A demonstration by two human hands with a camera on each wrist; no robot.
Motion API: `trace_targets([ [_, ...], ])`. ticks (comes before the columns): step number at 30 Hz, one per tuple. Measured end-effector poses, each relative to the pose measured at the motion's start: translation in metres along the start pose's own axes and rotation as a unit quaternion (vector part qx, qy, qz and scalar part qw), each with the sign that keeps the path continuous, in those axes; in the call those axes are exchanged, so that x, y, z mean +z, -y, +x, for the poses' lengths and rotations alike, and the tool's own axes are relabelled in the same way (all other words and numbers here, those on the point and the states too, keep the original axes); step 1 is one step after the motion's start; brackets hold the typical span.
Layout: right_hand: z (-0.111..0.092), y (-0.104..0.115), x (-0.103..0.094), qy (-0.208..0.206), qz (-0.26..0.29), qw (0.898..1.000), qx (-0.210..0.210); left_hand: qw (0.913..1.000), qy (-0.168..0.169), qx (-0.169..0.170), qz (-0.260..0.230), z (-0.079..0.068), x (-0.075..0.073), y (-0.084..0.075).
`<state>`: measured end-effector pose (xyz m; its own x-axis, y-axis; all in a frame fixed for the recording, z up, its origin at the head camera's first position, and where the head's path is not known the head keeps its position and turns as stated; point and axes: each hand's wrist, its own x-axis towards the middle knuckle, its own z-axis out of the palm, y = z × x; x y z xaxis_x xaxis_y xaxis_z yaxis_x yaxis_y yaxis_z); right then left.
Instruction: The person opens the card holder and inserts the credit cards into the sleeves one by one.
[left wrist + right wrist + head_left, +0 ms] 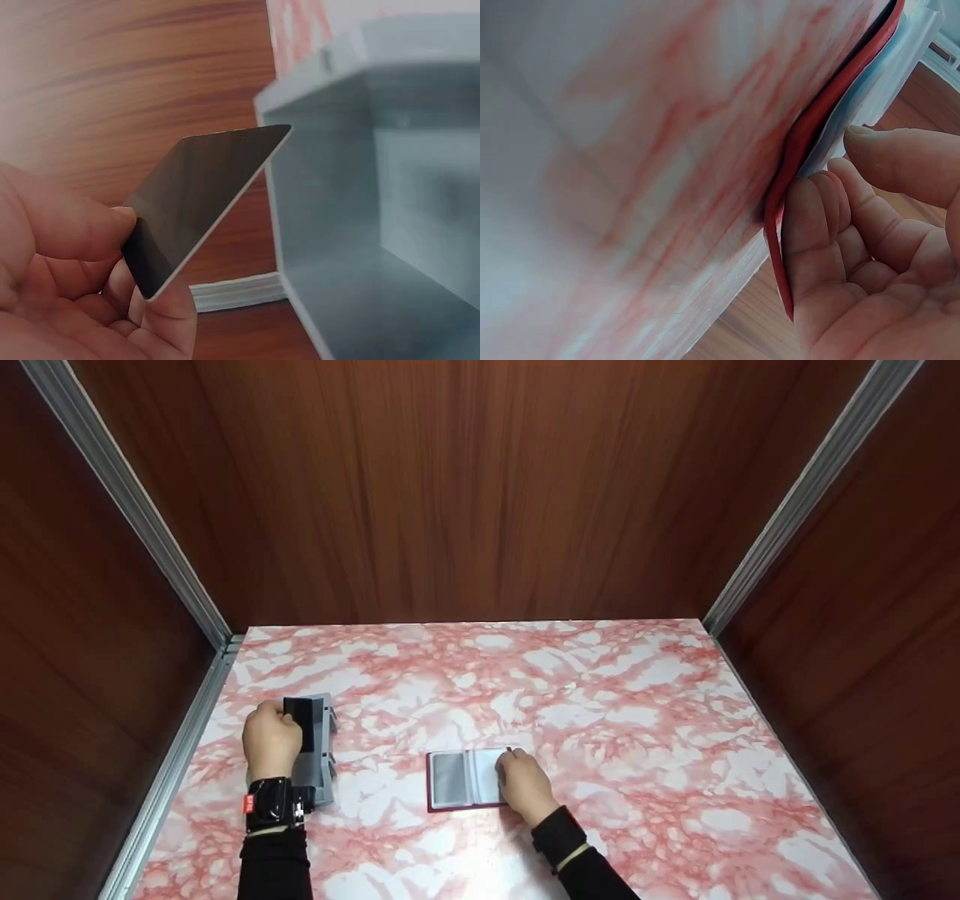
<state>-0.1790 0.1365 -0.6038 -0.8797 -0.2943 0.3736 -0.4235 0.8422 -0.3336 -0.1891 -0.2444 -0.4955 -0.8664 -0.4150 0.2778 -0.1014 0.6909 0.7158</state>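
My left hand (271,741) is over a grey box (324,789) at the table's left side. Its thumb and fingers pinch one end of a dark, thin card (206,176) with a pale edge. In the left wrist view the card's far corner overlaps the box's wall (322,165). Near the table's front middle, a small card holder (450,780) with a red cover lies open, clear sleeves showing on both sides. My right hand (525,786) holds its right edge. The right wrist view shows curled fingers at the red cover (804,139), thumb by the sleeves (855,90).
The table (637,780) has a red-and-white marbled top. Dark wood panels (465,495) enclose it at the back and both sides, with metal rails (191,592) at the corners. Small clips (331,720) stick out from the box's right side.
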Motion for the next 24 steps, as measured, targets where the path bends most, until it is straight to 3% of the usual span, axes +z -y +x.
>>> trace_targets([
  [11,0.0,0.0,0.0,0.004,0.001,1.0,0.007,0.9994,0.019,0.022,-0.019,-0.004,0.004,-0.022],
  [24,-0.001,0.001,-0.002,0.017,0.012,1.0,0.011,0.9959,0.043,0.042,-0.067,-0.02,0.03,-0.038],
])
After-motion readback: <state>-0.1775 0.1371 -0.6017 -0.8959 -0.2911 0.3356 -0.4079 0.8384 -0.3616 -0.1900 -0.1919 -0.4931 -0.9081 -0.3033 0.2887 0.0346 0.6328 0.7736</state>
